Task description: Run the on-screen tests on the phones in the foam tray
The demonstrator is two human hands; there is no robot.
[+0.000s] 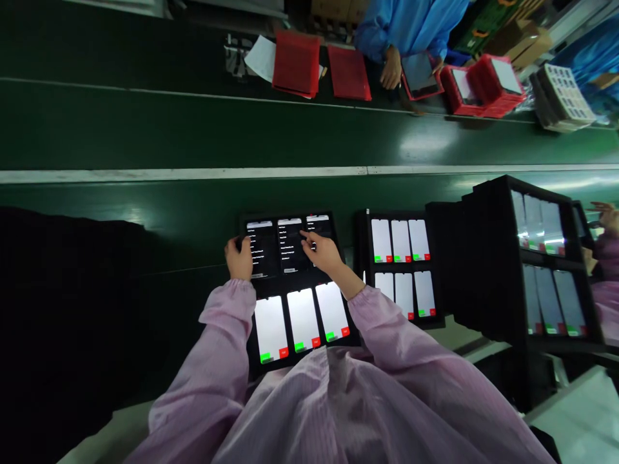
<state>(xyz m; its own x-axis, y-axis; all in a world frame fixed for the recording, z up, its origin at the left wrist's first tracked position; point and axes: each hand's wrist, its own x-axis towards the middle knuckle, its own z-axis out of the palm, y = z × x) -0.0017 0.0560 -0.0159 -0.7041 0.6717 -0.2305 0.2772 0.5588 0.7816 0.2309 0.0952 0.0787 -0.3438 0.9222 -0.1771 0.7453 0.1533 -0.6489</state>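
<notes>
A black tray (285, 283) in front of me holds two rows of smartphones. The far row has dark screens with white lists of text: a left smartphone (262, 258), a middle smartphone (289, 251) and a right smartphone (316, 225). Near-row smartphones (271, 325) glow white with green and red boxes at the bottom. My left hand (238, 260) is closed around the tray's left edge, its thumb by the left smartphone. My right hand (323, 251) holds nothing; its index finger stretches out over the right edge of the middle smartphone, with the other fingers loosely bent.
A second black tray (399, 265) of lit smartphones lies at right, beside a tilted tray (520, 258) with more. Across the green bench (193, 135), a co-worker in blue (411, 26) handles a tablet-like device (420, 74) near red sleeves (296, 63). Another person's hand (604, 212) shows far right.
</notes>
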